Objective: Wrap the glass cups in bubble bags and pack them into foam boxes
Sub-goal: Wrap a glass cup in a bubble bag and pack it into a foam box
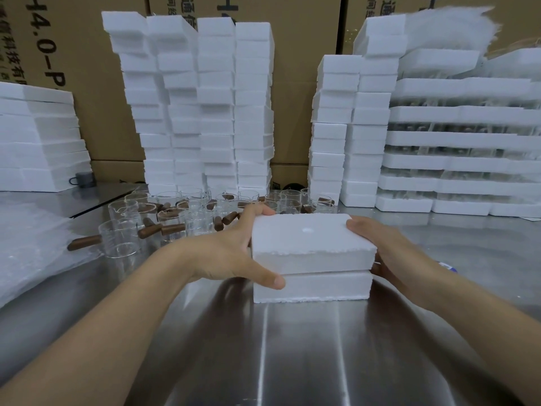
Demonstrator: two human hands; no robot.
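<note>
Both hands, left (234, 253) and right (389, 247), clasping foam box (311, 256) mid-tabletop (292, 361); lid sits skewed, squeezing could crack foam.

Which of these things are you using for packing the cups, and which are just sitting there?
For the job: foam box held between left hand and right hand; glass cups; bubble bags; stacked foam boxes.

Just lying about: grey mug; cardboard cartons.

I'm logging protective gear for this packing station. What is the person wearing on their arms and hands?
Nothing shows: the left hand and right hand are bare, with no gloves, rings or watch visible. Both forearms are uncovered as far as the frame's edge, no sleeves in view.
</note>
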